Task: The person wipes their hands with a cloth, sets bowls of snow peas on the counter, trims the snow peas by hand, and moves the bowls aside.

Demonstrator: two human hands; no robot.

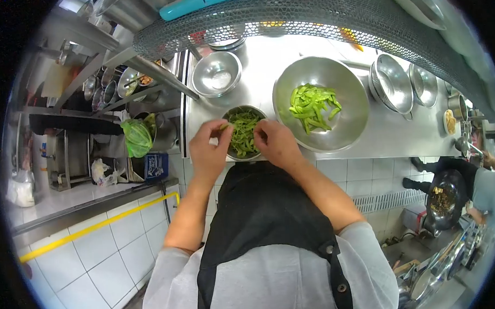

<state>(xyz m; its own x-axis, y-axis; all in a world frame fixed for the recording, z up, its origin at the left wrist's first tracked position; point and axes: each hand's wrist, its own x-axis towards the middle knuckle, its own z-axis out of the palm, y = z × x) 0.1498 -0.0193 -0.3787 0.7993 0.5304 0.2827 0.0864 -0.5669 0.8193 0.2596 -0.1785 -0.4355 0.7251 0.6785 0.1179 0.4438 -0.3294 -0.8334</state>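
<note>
Over the rim of a small steel bowl (266, 113), my left hand (208, 147) pinches a small green pod piece (224, 126) between thumb and fingertips. Thin, stringy green trimmings (243, 134) fill that bowl. My right hand (280, 142) is closed at the bowl's other side, fingertips pressed together; what they hold, if anything, is hidden. Just right of it stands a large steel mixing bowl (355, 110). Bright green flat pods or strips (312, 106) lie heaped inside it.
Stacked steel bowls (217, 74) stand behind the small bowl, and steel strainers (393, 87) to the right. A mesh shelf (308, 19) hangs over the counter. Cabbage (137, 137) sits on the left side. At far right a person handles a black wok (447, 199).
</note>
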